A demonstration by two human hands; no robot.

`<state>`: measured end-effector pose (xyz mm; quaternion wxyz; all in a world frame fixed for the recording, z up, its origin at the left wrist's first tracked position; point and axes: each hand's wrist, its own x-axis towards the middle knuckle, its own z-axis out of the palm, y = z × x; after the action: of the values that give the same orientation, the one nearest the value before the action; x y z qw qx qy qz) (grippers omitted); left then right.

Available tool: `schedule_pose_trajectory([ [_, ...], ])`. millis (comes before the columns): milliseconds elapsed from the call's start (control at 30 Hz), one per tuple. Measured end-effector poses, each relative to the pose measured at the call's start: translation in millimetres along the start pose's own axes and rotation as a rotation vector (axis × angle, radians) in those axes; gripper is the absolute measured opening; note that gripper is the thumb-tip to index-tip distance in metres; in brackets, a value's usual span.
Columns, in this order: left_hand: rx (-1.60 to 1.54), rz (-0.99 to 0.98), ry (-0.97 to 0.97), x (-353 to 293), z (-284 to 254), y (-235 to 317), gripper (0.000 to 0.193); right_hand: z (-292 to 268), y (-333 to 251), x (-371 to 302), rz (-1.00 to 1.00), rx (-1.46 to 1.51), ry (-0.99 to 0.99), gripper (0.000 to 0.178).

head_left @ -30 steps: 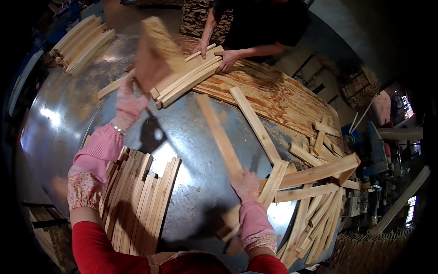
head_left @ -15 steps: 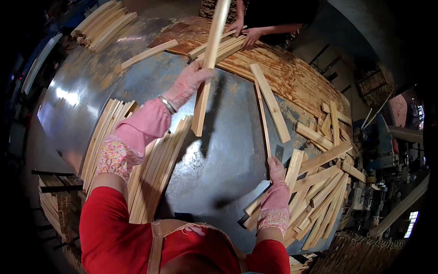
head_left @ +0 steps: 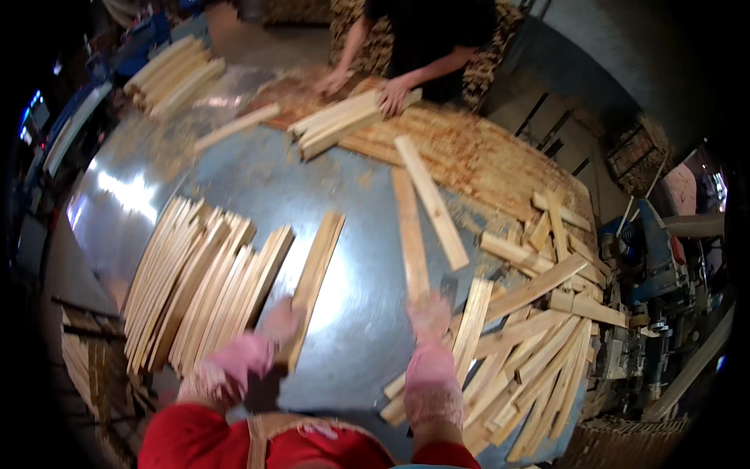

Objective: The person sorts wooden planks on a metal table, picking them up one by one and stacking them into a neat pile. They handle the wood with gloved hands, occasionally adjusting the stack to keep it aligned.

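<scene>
My left hand [head_left: 283, 322], in a pale pink glove, grips the lower part of a wooden slat [head_left: 319, 262] just right of a row of stacked slats [head_left: 183, 289]. My right hand [head_left: 429, 316], gloved too, is closed on the near end of another wooden slat [head_left: 410, 230], which points away from me with its broad face up. Beside that one, a loose slat [head_left: 432, 205] lies slanted on the metal table [head_left: 355, 313]. Right of my right hand spreads a jumbled pile of slats [head_left: 531, 344].
Across the table a co-worker's hand [head_left: 397, 94] rests on a bundle of slats [head_left: 344, 125] on a rough wooden board [head_left: 476, 168]. A single slat [head_left: 237, 127] and a stack of pieces [head_left: 173, 74] lie far left. Machinery [head_left: 656, 313] stands at the right.
My left hand has lowered its slat from mid-air to beside the row. My right hand has shifted left, its slat turned broad face up. The co-worker's bundle has moved nearer and left.
</scene>
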<state>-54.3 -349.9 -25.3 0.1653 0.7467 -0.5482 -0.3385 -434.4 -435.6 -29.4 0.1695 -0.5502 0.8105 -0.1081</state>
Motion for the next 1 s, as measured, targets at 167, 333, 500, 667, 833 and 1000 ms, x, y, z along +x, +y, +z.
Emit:
schedule_pose_trajectory([
  [167,-0.012,-0.178,0.12,-27,17,32,0.064,8,9,4,-0.043,-0.049,0.06,0.072],
  [333,-0.068,-0.206,0.18,-27,21,11,0.058,6,7,-1,-0.105,-0.032,0.072,0.078],
  [500,0.388,0.066,0.443,-85,9,-29,0.036,8,9,4,-0.084,-0.057,0.068,0.078],
  [667,0.534,0.089,0.504,-128,-30,-90,0.056,26,25,11,-0.021,0.059,-0.027,0.073],
  [833,0.597,0.073,0.508,-132,-8,-138,0.066,28,13,7,0.03,0.331,-0.04,0.063],
  [1000,0.511,-0.043,0.43,-134,-17,-118,0.061,52,33,11,-0.06,0.29,0.029,0.061],
])
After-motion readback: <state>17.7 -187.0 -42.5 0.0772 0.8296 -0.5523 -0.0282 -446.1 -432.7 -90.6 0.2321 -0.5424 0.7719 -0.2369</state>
